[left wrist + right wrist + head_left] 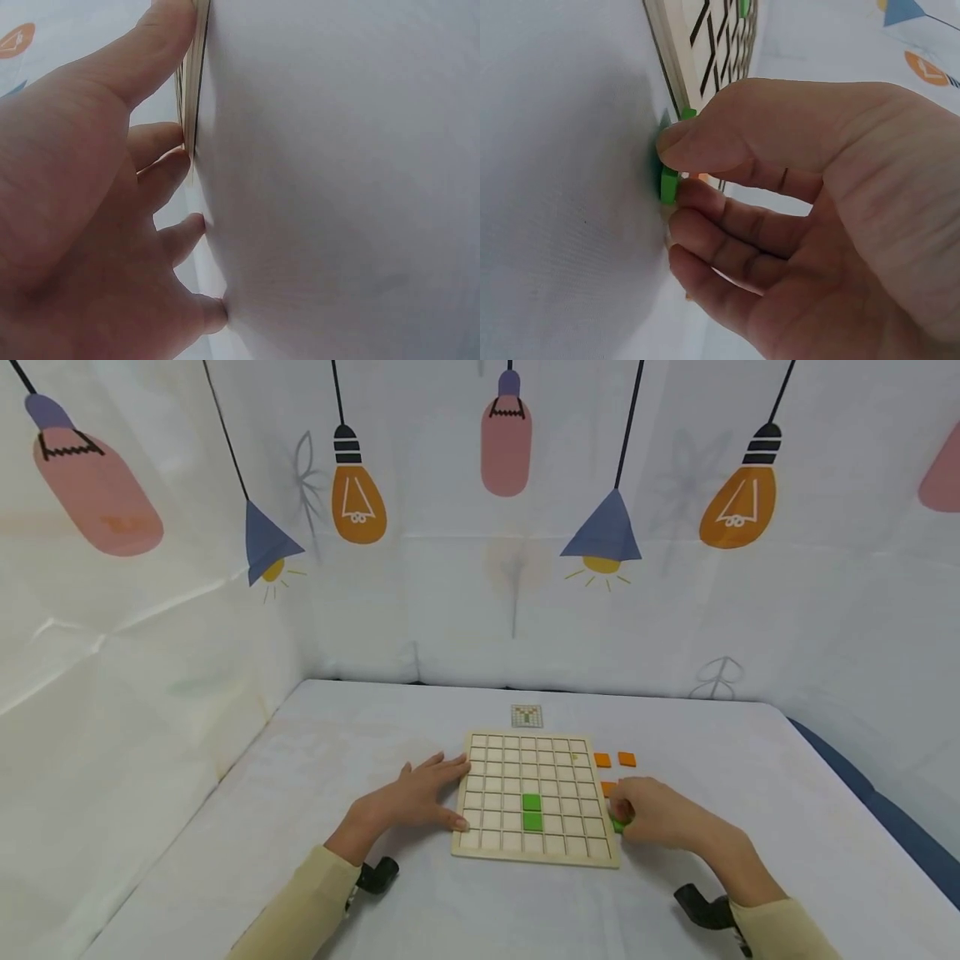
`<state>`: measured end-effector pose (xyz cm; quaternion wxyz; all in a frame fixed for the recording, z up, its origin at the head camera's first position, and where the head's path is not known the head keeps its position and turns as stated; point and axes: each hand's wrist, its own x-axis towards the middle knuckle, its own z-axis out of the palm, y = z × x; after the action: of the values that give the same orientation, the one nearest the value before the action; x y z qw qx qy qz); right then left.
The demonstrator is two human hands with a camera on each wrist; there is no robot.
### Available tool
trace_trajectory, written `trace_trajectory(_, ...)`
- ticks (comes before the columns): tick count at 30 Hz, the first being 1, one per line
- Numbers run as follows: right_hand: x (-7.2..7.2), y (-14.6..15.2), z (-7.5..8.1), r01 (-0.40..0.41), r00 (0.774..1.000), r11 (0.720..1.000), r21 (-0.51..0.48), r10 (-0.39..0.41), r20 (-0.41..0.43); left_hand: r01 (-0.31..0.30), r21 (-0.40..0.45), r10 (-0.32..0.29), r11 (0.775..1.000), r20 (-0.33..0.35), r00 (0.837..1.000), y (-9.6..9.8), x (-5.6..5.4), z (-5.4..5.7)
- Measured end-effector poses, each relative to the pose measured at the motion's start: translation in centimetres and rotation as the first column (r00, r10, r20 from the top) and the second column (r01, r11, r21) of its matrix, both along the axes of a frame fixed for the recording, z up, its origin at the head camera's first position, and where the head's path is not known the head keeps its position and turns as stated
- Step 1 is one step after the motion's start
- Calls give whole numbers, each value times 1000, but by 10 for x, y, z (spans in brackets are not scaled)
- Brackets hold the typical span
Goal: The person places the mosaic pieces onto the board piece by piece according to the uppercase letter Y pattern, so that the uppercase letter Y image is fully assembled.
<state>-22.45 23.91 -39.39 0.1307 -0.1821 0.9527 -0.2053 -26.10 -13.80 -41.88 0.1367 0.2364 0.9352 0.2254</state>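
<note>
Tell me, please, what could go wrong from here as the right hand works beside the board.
The green tile could slip from the pinch of the right hand. That hand might nudge the orange tile close beside it. The board could shift if the left hand at its edge pushes.

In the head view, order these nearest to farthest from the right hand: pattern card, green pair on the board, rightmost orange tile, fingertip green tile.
1. Green tile, right of the board
2. Rightmost orange tile, beyond the right hand
3. Green pair, leftward on the board
4. Pattern card, left, past the board
</note>
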Motion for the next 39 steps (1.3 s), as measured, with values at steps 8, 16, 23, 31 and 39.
trace_trajectory(8,-3,0,-3,18,999,999,42,-16,-47,12,-7,-12,1000,-2,1000,1,0,-1)
trace_trajectory(16,-5,-2,0,8,994,999,50,-3,-106,13,-4,-13,1000,-9,1000,1,0,1)
trace_trajectory(23,-6,-4,2,-29,983,1000,-11,27,-182,9,1,-9,1000,-4,1000,0,1,4)
trace_trajectory(31,-11,-10,2,-76,967,996,-46,62,-248,17,-1,-17,1000,-2,1000,0,0,2)
trace_trajectory(39,-15,-23,-5,-56,971,997,-59,41,-237,16,0,-16,1000,3,1000,-1,2,2)
